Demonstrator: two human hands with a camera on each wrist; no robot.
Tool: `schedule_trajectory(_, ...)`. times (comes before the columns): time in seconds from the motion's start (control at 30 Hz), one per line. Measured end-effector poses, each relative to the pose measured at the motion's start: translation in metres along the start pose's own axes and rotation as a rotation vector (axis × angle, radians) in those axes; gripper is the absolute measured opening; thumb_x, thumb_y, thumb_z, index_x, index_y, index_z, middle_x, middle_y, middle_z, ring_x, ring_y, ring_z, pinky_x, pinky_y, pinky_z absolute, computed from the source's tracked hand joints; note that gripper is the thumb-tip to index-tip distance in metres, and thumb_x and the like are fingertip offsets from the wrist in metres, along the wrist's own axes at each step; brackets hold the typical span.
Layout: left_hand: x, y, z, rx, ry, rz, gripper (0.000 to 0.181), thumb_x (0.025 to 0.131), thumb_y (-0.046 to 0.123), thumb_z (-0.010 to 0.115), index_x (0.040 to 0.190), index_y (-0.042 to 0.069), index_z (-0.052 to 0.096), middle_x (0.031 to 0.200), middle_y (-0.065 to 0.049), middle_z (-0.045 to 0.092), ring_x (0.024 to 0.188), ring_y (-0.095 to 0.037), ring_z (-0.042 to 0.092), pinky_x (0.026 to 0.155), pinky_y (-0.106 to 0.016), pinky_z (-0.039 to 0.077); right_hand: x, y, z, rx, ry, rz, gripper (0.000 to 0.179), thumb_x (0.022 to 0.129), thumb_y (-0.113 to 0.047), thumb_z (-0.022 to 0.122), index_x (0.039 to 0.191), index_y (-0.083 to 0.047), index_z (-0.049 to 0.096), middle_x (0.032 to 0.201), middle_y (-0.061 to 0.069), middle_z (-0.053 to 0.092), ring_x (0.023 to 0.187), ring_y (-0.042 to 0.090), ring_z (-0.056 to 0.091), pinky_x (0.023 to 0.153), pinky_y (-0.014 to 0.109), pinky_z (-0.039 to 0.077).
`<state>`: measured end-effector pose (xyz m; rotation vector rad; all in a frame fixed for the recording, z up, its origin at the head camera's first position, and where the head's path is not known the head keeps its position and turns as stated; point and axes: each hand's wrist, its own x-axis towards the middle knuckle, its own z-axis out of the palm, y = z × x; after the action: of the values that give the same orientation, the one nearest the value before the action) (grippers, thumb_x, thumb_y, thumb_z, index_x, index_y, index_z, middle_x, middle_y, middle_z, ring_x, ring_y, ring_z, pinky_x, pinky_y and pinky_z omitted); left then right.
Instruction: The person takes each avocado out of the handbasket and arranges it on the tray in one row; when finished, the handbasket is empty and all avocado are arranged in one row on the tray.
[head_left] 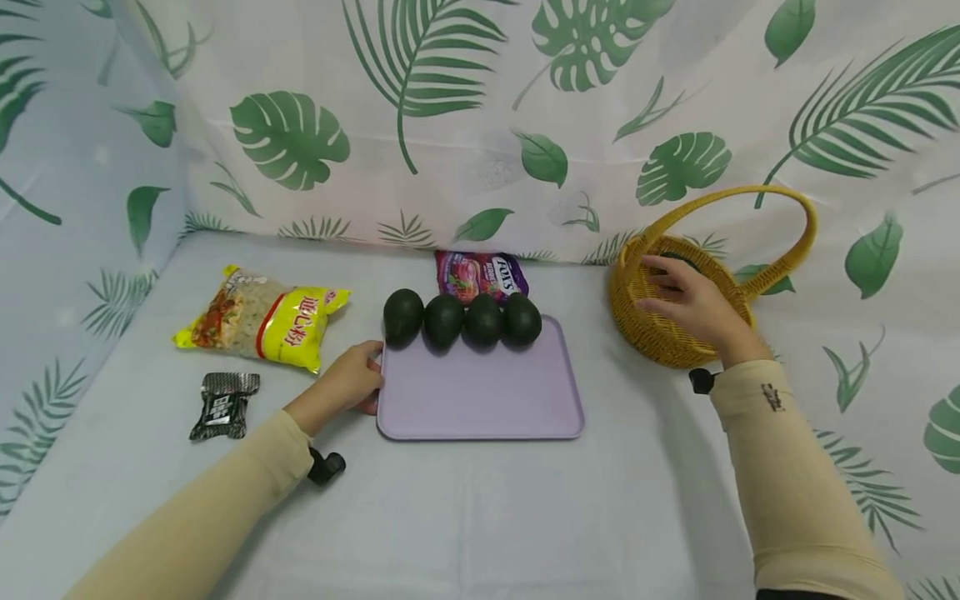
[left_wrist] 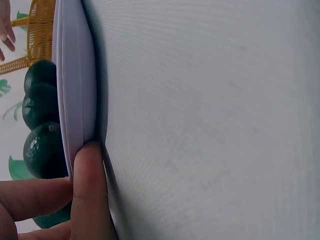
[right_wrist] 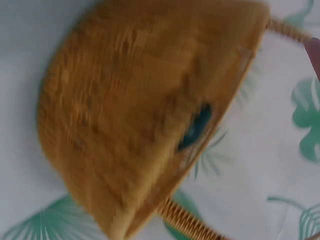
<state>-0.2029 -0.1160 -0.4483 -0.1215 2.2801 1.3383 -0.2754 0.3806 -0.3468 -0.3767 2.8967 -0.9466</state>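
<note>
A lilac tray (head_left: 480, 396) lies on the table with several dark green avocados (head_left: 443, 322) in a row along its far edge. My left hand (head_left: 351, 379) grips the tray's left side. In the left wrist view, one finger (left_wrist: 90, 185) lies along the tray's outer wall, and another digit touches its rim. Over the opening of a yellow wicker basket (head_left: 651, 329), my right hand (head_left: 693, 304) hovers with fingers loosely spread and nothing held. Inside the basket, a dark green avocado (right_wrist: 196, 127) shows partly, its rest hidden by the wall.
A purple Fox's candy bag (head_left: 480, 275) lies behind the tray. Left of the tray are a yellow noodle bag (head_left: 266, 321) and a small black packet (head_left: 223, 406). The basket's tall handle (head_left: 798, 242) arches up at the right, near the leaf-patterned curtain (head_left: 480, 125).
</note>
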Motion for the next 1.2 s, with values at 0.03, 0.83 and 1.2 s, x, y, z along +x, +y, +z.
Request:
schedule_trajectory(0.03, 0.0, -0.001, -0.001, 0.0, 0.002, -0.001, 0.068, 0.089, -0.004, 0.051, 0.153, -0.001, 0.028, 0.104, -0.016, 0.05, 0.069, -0.021, 0.056, 0.055, -0.031, 0.061, 0.002, 0.003, -0.005, -0.015, 0.001, 0.015, 0.073, 0.092, -0.03, 0.07, 0.154, -0.017, 0.034, 0.154, 0.015, 0.036, 0.134, 0.041, 0.043, 0.105, 0.06, 0.042)
schedule_trajectory(0.83, -0.002, 0.0, 0.002, 0.021, -0.004, 0.01, 0.064, 0.092, -0.002, 0.052, 0.152, 0.003, 0.033, 0.105, -0.014, 0.05, 0.074, -0.022, 0.056, 0.055, -0.029, 0.06, 0.076, 0.095, -0.064, -0.277, -0.345, 0.334, 0.092, 0.095, -0.048, 0.06, 0.158, -0.006, 0.008, 0.156, 0.037, 0.006, 0.136, 0.064, 0.007, 0.104, 0.081, 0.016)
schedule_trajectory(1.2, -0.001, 0.001, -0.002, 0.028, 0.018, -0.013, 0.062, 0.092, -0.001, 0.053, 0.152, 0.005, 0.034, 0.105, -0.014, 0.05, 0.075, -0.022, 0.055, 0.056, -0.028, 0.06, 0.084, 0.104, -0.061, -0.328, -0.399, 0.439, 0.114, 0.081, -0.065, 0.067, 0.155, 0.002, 0.011, 0.148, 0.046, -0.001, 0.13, 0.07, 0.004, 0.099, 0.084, 0.018)
